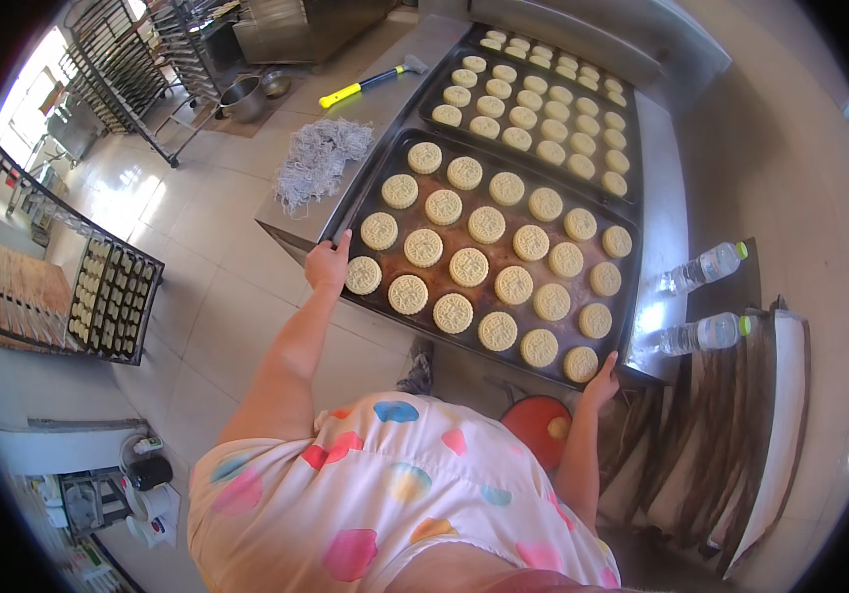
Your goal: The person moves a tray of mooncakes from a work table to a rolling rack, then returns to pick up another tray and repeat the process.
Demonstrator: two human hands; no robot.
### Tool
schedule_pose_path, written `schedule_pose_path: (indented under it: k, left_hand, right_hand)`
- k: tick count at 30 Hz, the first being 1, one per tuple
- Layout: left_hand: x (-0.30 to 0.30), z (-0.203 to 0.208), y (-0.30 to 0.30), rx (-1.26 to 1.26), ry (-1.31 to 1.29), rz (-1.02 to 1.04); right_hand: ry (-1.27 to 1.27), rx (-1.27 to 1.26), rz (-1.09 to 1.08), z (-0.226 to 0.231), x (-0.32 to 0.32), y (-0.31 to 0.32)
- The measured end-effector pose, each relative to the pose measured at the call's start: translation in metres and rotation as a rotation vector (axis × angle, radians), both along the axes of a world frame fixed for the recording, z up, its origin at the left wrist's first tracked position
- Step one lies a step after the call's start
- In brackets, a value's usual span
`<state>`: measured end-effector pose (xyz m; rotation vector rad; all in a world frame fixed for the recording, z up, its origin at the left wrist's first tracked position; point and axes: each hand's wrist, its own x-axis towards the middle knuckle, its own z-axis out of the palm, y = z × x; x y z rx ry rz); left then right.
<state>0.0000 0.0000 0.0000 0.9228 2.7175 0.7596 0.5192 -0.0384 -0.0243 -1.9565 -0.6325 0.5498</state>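
Note:
A dark baking tray [456, 182] carries rows of round, pale cakes with stamped tops. My left hand [328, 262] grips its near left corner, and my right hand [601, 381] holds the near right corner; the fingers under the rim are partly hidden. The tray's near edge sticks out past the metal counter toward my body. Right behind it lies a second baking tray [583, 181] with more of the same cakes, and farther back a third tray is partly visible.
On the counter's left lie a tangle of grey-white string [321, 163] and a yellow-handled scraper [365, 87]. Two clear water bottles [703, 268] [696, 336] lie at the right. A red round container [539, 431] is below the tray. Racks [113, 287] stand on the left.

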Motion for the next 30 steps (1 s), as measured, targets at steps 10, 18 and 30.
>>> schedule_pose_path:
  k: [10, 18, 30]
  left_hand:
    - [0.001, 0.002, 0.003, 0.055, 0.024, -0.004]
    - [-0.002, 0.002, 0.0, 0.031, 0.036, -0.011]
    - [-0.01, -0.01, 0.0, 0.142, 0.018, -0.072]
  right_hand:
    - [-0.009, -0.029, 0.035, 0.004, -0.002, 0.001]
    - [-0.14, 0.047, -0.004, 0.001, -0.007, 0.001]
    - [-0.087, -0.048, -0.034, 0.004, -0.005, 0.008]
